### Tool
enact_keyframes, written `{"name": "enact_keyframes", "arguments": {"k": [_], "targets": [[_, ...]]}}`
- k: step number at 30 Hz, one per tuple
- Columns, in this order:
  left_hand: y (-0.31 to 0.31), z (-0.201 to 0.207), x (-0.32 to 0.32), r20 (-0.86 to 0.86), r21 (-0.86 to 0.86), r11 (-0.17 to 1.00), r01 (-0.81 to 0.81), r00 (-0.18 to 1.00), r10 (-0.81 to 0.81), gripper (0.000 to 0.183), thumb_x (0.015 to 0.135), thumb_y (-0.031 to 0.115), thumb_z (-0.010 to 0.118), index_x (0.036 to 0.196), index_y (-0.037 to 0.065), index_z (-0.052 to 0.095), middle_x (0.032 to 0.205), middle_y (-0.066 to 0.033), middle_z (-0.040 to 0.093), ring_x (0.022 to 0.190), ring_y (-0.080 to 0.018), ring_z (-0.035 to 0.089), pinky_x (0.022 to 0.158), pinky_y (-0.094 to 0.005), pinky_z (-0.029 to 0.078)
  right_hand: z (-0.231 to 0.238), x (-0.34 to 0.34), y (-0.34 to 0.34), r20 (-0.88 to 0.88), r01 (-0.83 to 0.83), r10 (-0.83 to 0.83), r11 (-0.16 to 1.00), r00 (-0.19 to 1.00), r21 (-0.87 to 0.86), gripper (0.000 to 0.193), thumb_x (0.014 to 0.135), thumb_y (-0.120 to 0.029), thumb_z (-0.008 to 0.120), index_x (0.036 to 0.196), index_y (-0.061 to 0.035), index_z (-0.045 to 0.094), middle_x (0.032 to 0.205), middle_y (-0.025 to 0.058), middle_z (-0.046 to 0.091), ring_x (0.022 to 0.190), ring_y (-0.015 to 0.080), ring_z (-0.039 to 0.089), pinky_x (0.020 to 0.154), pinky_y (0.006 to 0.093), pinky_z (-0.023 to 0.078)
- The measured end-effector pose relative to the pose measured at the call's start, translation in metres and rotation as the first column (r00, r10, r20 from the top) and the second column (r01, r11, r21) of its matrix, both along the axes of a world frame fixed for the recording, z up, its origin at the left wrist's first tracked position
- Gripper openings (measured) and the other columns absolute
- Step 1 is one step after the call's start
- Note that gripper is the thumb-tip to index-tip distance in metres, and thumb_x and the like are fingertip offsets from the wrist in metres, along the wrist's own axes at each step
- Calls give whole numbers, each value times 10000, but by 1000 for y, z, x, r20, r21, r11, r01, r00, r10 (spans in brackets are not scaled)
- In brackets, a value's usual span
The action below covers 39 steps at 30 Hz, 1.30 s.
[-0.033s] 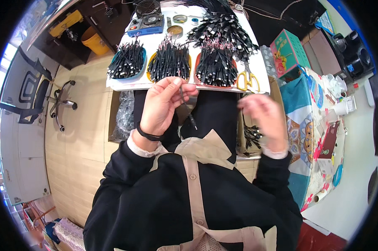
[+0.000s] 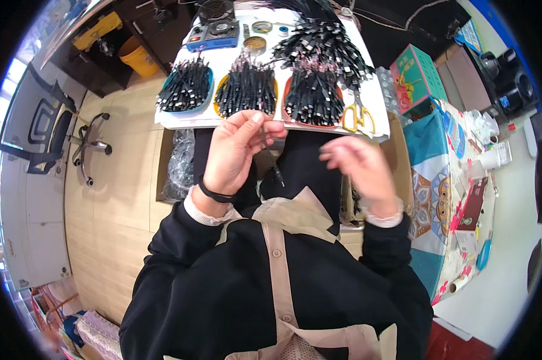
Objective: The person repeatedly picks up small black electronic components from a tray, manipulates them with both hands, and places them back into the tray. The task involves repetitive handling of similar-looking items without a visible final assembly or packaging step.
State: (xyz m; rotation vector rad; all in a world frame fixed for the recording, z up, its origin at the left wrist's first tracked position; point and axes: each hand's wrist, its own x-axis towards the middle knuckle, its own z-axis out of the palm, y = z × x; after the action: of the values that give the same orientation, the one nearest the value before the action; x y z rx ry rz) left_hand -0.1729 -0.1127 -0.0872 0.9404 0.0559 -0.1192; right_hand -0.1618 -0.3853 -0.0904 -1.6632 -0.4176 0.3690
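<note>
My left hand (image 2: pixel 235 150) pinches a short black cable (image 2: pixel 271 153) between thumb and fingers. The cable slants down over my lap, with a thin plug tip at its lower end. My right hand (image 2: pixel 364 171) is off to the right of it, above my thigh, slightly smeared by motion. Its fingers point left, loosely bent and apart, and nothing shows in them. Beyond the hands, bundles of black cables fill a blue tray (image 2: pixel 209 96), a yellow tray (image 2: pixel 219 109) and an orange tray (image 2: pixel 319 125) along the table's near edge.
Yellow-handled scissors (image 2: pixel 358 120) lie at the white table's (image 2: pixel 223 123) right corner. Behind the trays are a blue device (image 2: pixel 214 37), a round tin (image 2: pixel 255 45) and a cable heap (image 2: pixel 325 48). A cardboard box (image 2: pixel 403 162) stands below right, and clear plastic wrap (image 2: pixel 181 168) below left.
My right hand has moved left, toward the cable, and now hides more of the box behind it. My left hand keeps its pinch on the cable. The view has shifted slightly.
</note>
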Motion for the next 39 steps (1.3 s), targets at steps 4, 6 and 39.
{"name": "enact_keyframes", "arguments": {"k": [4,6,39], "targets": [[2,2,-6,-15,49,998,-48,999,49,134,987,160,539,1006,47,609,927,-112,707,817,-142,652,789,-256,504,1,-3,103,-103,-187,190,982,976,36,174,950,-155,599,960,14,642,797,23,645,702,66,564,638,228,470],[13,3,-6,19,60,997,-43,999,42,154,985,157,543,1039,30,608,923,-112,704,845,-150,660,754,-256,509,2,-4,122,-151,-209,203,978,967,-22,174,943,-147,611,887,17,623,753,21,634,683,55,547,615,226,451],[161,34,115,368,577,654,-488,871,326,117,917,96,601,908,-13,643,771,-28,653,671,-101,602,621,-229,474,-30,0,119,-176,-193,197,980,964,43,227,958,-163,598,824,19,612,707,-2,602,637,28,496,564,220,419]]}}
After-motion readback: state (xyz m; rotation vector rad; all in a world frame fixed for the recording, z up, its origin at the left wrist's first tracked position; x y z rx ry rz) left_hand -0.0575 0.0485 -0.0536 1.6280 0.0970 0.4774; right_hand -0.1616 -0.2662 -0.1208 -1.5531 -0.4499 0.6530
